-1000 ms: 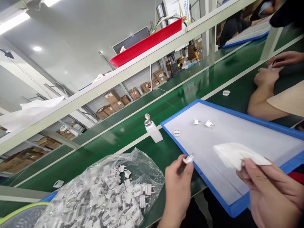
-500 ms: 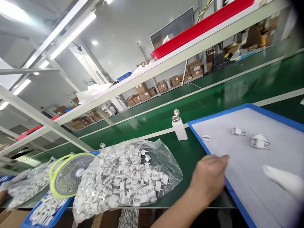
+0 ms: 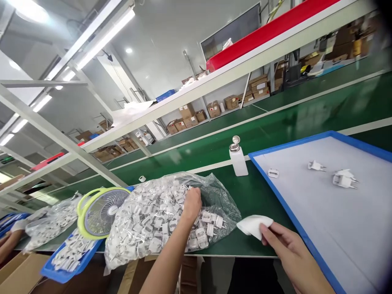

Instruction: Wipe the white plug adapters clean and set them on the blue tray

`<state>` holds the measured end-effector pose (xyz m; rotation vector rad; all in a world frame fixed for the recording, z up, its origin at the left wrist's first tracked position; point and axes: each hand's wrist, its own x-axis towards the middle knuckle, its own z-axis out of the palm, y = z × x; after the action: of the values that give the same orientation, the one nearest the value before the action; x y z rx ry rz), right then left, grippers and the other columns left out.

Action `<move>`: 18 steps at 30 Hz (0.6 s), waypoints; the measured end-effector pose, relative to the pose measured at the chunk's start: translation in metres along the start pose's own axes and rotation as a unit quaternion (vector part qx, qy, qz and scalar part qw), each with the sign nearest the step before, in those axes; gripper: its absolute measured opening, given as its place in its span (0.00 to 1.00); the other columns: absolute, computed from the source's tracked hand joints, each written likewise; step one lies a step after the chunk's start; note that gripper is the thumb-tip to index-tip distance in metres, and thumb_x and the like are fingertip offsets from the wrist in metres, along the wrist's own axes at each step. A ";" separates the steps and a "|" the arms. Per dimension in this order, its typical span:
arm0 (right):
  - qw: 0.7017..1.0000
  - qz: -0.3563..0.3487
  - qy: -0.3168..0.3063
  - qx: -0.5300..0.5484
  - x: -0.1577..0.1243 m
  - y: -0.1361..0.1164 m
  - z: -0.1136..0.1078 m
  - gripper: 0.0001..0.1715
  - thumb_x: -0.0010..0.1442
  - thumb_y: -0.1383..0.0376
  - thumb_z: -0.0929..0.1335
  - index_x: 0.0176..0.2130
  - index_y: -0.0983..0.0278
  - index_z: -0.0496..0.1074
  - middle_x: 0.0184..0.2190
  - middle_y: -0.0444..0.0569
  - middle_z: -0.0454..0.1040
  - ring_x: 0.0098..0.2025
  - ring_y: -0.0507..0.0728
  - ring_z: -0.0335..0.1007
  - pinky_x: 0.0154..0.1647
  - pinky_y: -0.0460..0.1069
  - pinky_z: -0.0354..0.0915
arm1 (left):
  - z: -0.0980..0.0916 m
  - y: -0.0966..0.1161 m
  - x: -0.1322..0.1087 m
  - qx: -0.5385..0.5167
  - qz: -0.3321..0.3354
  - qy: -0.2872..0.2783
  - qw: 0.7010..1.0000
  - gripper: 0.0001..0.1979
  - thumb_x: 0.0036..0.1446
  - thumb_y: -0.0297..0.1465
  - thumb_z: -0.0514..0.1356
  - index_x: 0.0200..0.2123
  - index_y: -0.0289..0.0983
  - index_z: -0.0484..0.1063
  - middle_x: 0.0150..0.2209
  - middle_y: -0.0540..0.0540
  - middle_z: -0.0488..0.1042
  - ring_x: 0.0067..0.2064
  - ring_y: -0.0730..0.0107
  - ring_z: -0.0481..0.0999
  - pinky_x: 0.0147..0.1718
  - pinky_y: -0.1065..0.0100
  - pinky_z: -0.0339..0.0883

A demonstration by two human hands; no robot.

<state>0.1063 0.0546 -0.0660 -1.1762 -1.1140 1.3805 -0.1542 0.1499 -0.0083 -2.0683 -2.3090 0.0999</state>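
Note:
My left hand (image 3: 192, 203) reaches into the clear plastic bag (image 3: 219, 194), its fingers curled in among many small white plug housings (image 3: 156, 212). What the fingertips pinch is hidden. A folded white wipe (image 3: 254, 226) is pinched between the thumb and fingers of my right hand (image 3: 286, 247), just right of the bag and beside the tray's edge. On the blue-rimmed tray (image 3: 275, 200) lie a few white two-pin plugs (image 3: 345, 179), a single plug (image 3: 316, 165) and a small white oval piece (image 3: 273, 173).
A white pump bottle (image 3: 239, 162) stands behind the bag, near the tray's corner. Left of the bag are a yellow-green fan (image 3: 105, 212), a blue bin (image 3: 63, 273) of white parts and another bag (image 3: 58, 222). Another person's arm (image 3: 12, 241) shows at far left.
My left hand has gone from the tray's left edge leftward into the bag. The white wipe has come left off the tray area, and my right hand is now plainly visible holding it.

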 end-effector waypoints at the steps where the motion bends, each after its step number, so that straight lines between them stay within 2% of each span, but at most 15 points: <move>1: 1.000 0.013 -0.004 0.010 0.000 0.002 0.000 0.29 0.57 0.39 0.69 0.28 0.62 0.73 0.27 0.47 0.69 0.33 0.56 0.66 0.34 0.45 0.67 | -0.001 0.000 0.002 -0.025 0.006 0.017 1.000 0.16 0.66 0.36 0.62 0.54 0.35 0.71 0.52 0.40 0.75 0.49 0.59 0.78 0.47 0.53 0.75; 4: 0.999 0.022 0.011 0.041 -0.003 0.006 -0.001 0.29 0.56 0.40 0.71 0.38 0.62 0.78 0.29 0.47 0.71 0.33 0.56 0.66 0.37 0.46 0.68 | -0.006 0.012 -0.002 -0.118 0.037 0.068 0.990 0.14 0.68 0.28 0.57 0.54 0.32 0.71 0.52 0.35 0.75 0.53 0.55 0.77 0.52 0.52 0.72; 7: 0.998 -0.029 0.028 0.038 -0.005 0.001 -0.001 0.25 0.59 0.43 0.70 0.39 0.62 0.78 0.32 0.47 0.71 0.33 0.55 0.65 0.36 0.45 0.67 | -0.003 0.040 -0.024 -0.218 0.101 0.093 0.966 0.14 0.68 0.29 0.56 0.55 0.36 0.70 0.53 0.37 0.75 0.53 0.58 0.77 0.52 0.59 0.72; 9: 0.997 -0.062 0.047 0.016 -0.006 -0.004 -0.003 0.23 0.62 0.45 0.69 0.34 0.61 0.77 0.31 0.46 0.69 0.32 0.54 0.64 0.33 0.43 0.65 | 0.005 0.064 -0.044 -0.325 0.150 0.076 0.930 0.12 0.67 0.31 0.58 0.52 0.39 0.70 0.52 0.41 0.75 0.48 0.64 0.79 0.46 0.66 0.75; 11: 0.994 -0.074 0.084 -0.003 -0.006 -0.007 -0.006 0.25 0.63 0.45 0.68 0.28 0.62 0.73 0.28 0.45 0.66 0.31 0.53 0.64 0.30 0.43 0.64 | 0.018 0.083 -0.063 -0.456 0.183 0.043 0.870 0.10 0.66 0.31 0.58 0.50 0.40 0.71 0.50 0.42 0.74 0.46 0.66 0.79 0.43 0.67 0.75; 12: 0.991 -0.078 0.105 -0.016 -0.006 -0.007 -0.009 0.25 0.64 0.45 0.68 0.27 0.62 0.72 0.27 0.44 0.65 0.30 0.53 0.64 0.29 0.43 0.63 | 0.025 0.090 -0.070 -0.491 0.194 0.026 0.849 0.10 0.65 0.30 0.58 0.49 0.40 0.71 0.51 0.42 0.74 0.48 0.64 0.79 0.45 0.66 0.75; 13: 0.988 -0.085 0.124 -0.036 -0.007 -0.007 -0.012 0.25 0.65 0.46 0.67 0.28 0.62 0.72 0.27 0.44 0.65 0.30 0.53 0.65 0.29 0.43 0.64 | 0.032 0.095 -0.075 -0.502 0.206 0.012 0.840 0.11 0.65 0.29 0.59 0.50 0.41 0.72 0.52 0.42 0.74 0.51 0.62 0.78 0.49 0.62 0.74; 16: 0.961 -0.137 0.183 -0.158 -0.009 -0.002 -0.021 0.20 0.70 0.50 0.64 0.37 0.61 0.75 0.32 0.45 0.69 0.32 0.53 0.69 0.30 0.43 0.65 | 0.050 0.096 -0.078 -0.448 0.246 -0.008 0.860 0.17 0.63 0.23 0.58 0.53 0.41 0.74 0.56 0.41 0.76 0.61 0.55 0.71 0.61 0.53 0.64; 18: 0.934 -0.170 0.215 -0.229 -0.009 0.002 -0.022 0.19 0.72 0.54 0.62 0.41 0.61 0.75 0.36 0.47 0.71 0.33 0.53 0.70 0.30 0.45 0.65 | 0.057 0.092 -0.074 -0.432 0.256 -0.013 0.865 0.20 0.62 0.22 0.58 0.55 0.40 0.74 0.56 0.40 0.76 0.63 0.54 0.68 0.63 0.50 0.62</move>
<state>0.1285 0.0463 -0.0694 -1.4438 -1.2733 0.5674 -0.0593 0.0851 -0.0711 -3.0181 -1.8950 -1.0893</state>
